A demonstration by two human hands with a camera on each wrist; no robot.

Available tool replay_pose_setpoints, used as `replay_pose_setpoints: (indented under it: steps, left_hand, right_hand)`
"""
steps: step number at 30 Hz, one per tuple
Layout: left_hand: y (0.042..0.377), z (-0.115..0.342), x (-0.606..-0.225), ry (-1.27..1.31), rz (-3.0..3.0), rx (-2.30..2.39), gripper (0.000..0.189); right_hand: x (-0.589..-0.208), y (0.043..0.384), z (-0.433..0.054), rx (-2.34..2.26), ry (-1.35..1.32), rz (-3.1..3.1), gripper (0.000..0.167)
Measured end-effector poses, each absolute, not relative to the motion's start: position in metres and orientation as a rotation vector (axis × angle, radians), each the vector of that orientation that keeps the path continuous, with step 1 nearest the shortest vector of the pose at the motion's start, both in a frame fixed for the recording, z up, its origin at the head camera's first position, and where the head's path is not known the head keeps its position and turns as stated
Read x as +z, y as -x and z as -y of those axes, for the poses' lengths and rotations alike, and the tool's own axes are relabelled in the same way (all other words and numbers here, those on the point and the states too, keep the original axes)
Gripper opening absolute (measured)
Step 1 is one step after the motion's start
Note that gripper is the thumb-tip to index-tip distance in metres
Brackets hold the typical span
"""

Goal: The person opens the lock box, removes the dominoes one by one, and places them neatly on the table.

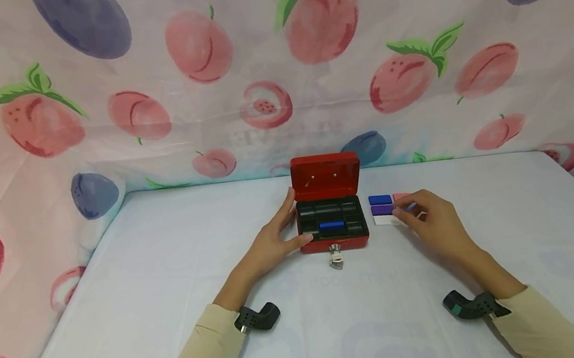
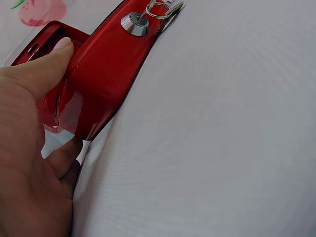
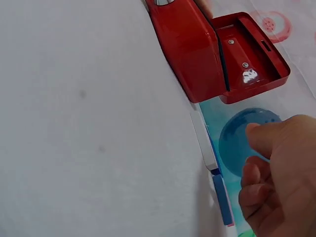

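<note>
A red cash box point(image 1: 335, 246) stands with its lid raised and a black compartment tray point(image 1: 346, 206) inside. One blue block point(image 1: 331, 225) lies in the tray's front middle compartment. My left hand point(image 1: 267, 242) holds the box by its left side, thumb point(image 2: 61, 49) over the rim and fingers along the outside. Right of the box, a blue block point(image 1: 380, 199), a purple block point(image 1: 382, 209), a white block point(image 1: 386, 220) and a partly covered pink block point(image 1: 401, 195) lie close together. Over them hovers my right hand point(image 1: 432, 224), fingers loosely curled, nothing visible between thumb and fingertips.
Keys on a ring point(image 1: 336, 261) hang from the lock point(image 2: 135, 23) at the box's front. A white cloth point(image 1: 305, 326) covers the table. Behind it rises a fruit-print curtain point(image 1: 192, 107). Each wrist wears a black camera mount point(image 1: 257, 317).
</note>
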State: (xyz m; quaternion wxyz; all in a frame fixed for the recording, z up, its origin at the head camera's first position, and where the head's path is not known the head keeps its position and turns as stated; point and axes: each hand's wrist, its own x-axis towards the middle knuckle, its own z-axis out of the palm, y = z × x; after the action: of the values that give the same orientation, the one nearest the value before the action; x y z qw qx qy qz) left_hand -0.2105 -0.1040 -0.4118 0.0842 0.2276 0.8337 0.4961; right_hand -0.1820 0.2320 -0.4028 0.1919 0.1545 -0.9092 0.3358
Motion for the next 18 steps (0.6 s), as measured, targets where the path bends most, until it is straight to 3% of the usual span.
replay_pose_setpoints:
  steps: [18]
  left_hand:
    - [0.211, 0.104, -0.414, -0.691, -2.51, 1.474, 0.094]
  right_hand:
    - [-0.382, 0.188, -0.205, 0.927, -0.586, 2.447, 0.019]
